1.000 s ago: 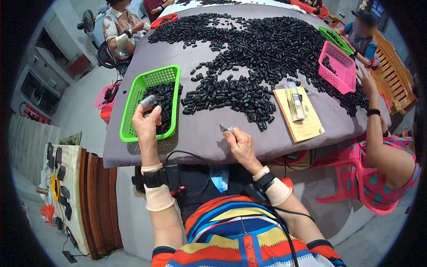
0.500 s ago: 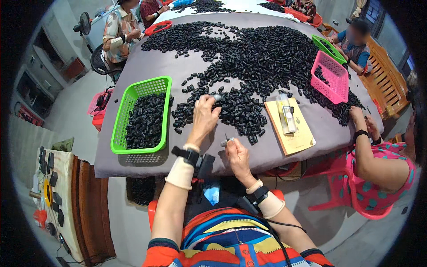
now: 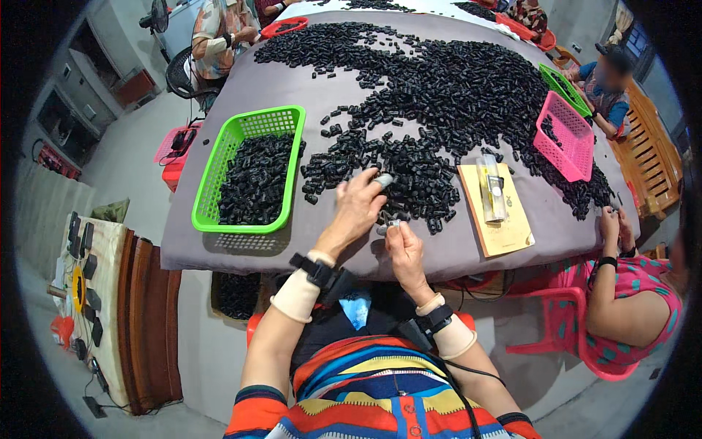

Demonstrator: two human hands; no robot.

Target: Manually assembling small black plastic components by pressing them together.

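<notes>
My left hand [image 3: 355,211] is over the near edge of a heap of small black cylindrical pieces [image 3: 417,172]. Its fingers are apart, a grey cover sits on one fingertip, and no piece shows in its grasp. Just right of it and closer to me, my right hand [image 3: 406,256] is closed in a pinch on a small pointed tool [image 3: 395,222], mostly hidden by the fingers. Something grey covers a fingertip there too. To the left stands a green basket [image 3: 295,172] holding many of the same black pieces.
Right of the heap, a yellow booklet [image 3: 504,238] lies under a clear plastic case [image 3: 493,192]. Beyond are a pink basket [image 3: 578,154] and a green basket [image 3: 567,86]. A person in pink dotted clothing [image 3: 629,314] works at my right; others sit around the table [image 3: 219,256].
My left hand has come nearer to my right hand, its fingers spreading over the heap's near edge. The right hand keeps its pinch. The whole view has shifted slightly.
</notes>
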